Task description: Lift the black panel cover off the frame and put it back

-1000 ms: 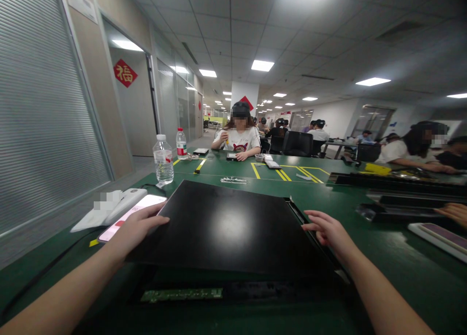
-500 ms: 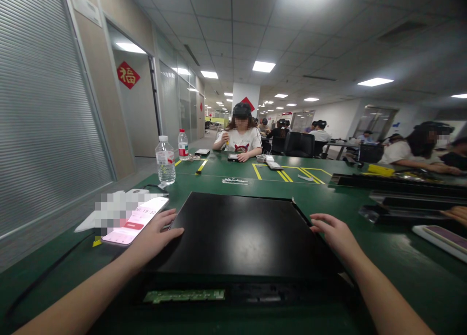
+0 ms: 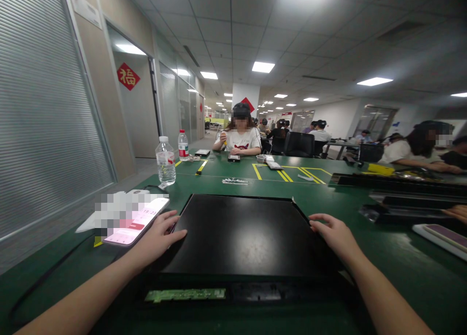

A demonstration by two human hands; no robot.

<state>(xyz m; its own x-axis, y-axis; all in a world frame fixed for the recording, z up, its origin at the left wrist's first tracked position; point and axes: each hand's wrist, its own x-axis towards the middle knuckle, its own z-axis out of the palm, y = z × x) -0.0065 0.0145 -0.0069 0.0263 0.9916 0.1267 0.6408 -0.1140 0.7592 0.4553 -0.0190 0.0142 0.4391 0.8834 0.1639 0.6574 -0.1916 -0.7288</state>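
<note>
A flat black panel [image 3: 233, 233] with a glossy top lies before me, and a strip of green circuit board [image 3: 186, 294] shows along its near side. My left hand [image 3: 160, 235] grips its left edge, thumb on top and fingers along the outer side. At the opposite edge, my right hand [image 3: 333, 233] has its curled fingertips on the rim; part of that grip is hidden. A lit phone [image 3: 136, 223] lies just left of my left hand.
Two water bottles [image 3: 166, 162] stand at the back left. On the green table [image 3: 204, 184] are yellow tape marks and scraps. A co-worker [image 3: 241, 135] sits opposite with a small device. Long black parts [image 3: 394, 179] and another phone [image 3: 443, 240] lie to the right.
My left thumb has slid slightly inward over the panel's left edge, and my right hand has shifted a little left. The panel has barely moved.
</note>
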